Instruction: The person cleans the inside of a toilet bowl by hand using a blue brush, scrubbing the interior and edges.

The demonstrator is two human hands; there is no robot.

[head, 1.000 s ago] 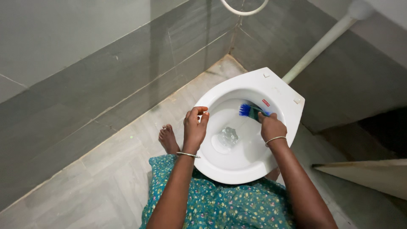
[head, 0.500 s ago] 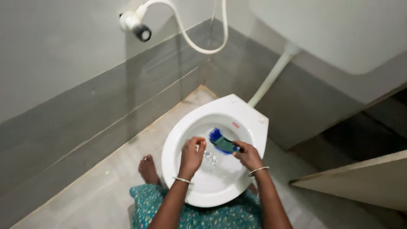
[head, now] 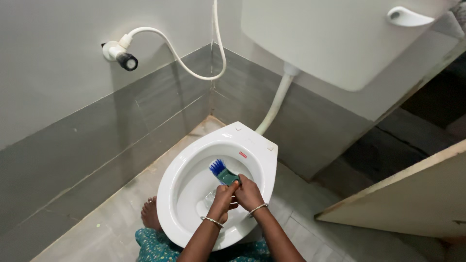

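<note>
A white toilet bowl [head: 171, 179] stands on the tiled floor below me. Over the bowl my right hand [head: 250, 194] grips the teal handle of a brush [head: 222, 172] with blue bristles, which points up-left into the bowl. My left hand [head: 223, 200] has come against the right hand and also closes on the handle. Both wrists wear thin bangles. A little water lies at the bottom of the bowl.
A white cistern [head: 330, 39] hangs on the back wall with a pipe [head: 275, 104] down to the bowl. A hand spray [head: 121, 56] with a white hose is mounted on the left wall. A beige door [head: 403, 199] stands at the right. My bare foot [head: 149, 212] is left of the bowl.
The camera tilted up, bringing the cistern and hand spray into view. My left hand left the bowl's rim side and joined my right hand on the brush handle.
</note>
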